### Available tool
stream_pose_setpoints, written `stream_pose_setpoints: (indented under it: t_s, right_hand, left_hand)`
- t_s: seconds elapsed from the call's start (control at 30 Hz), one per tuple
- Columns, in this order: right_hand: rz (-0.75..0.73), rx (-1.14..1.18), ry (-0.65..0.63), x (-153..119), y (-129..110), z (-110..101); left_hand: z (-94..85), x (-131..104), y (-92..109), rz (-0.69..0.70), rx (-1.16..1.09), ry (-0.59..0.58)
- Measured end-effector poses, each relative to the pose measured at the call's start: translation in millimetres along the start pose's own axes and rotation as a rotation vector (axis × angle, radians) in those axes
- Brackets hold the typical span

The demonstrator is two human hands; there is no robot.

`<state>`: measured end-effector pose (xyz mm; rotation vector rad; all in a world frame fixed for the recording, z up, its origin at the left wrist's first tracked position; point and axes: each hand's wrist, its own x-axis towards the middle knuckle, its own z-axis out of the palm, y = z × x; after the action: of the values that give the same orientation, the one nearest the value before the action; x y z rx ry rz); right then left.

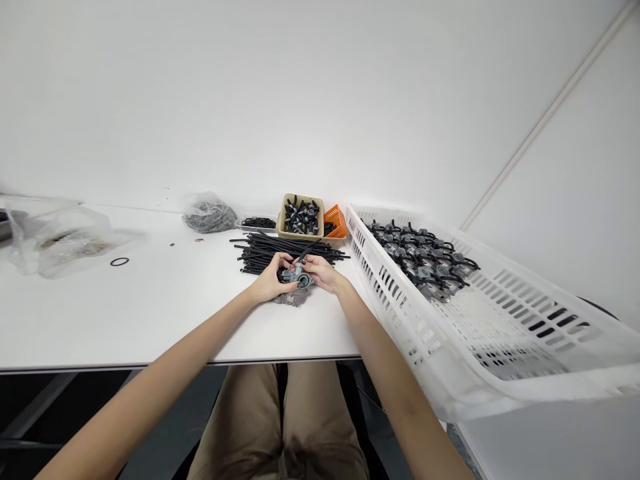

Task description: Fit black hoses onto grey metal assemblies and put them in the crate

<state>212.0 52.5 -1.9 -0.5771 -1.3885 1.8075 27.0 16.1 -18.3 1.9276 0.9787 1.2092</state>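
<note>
A white tabletop (150,313) carries a white slotted crate (500,320) at its right edge, holding finished grey parts with black hoses. A pile of black hoses (265,250) lies mid-table, toward the far edge. Near the front edge, the left hand (271,279) and right hand (323,272) both clasp a grey metal carburetor (296,280); the right fingers pinch a black hose (307,253) at its top.

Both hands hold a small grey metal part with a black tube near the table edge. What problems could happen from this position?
1. The grey metal part, held between the left hand and right hand, might slip and fall off the white table, whose edge is close.
2. The white slotted plastic crate overhangs the table and could perhaps tip if bumped.
</note>
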Motion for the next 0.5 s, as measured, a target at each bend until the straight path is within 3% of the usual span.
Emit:
stream_pose_setpoints:
  t_s: [0.5]
  right_hand:
    - [-0.053, -0.087, 0.016, 1.7, 2.3, 1.9]
  left_hand:
    - [-1.6, 1.4, -3.0, 0.008, 0.031, 0.005]
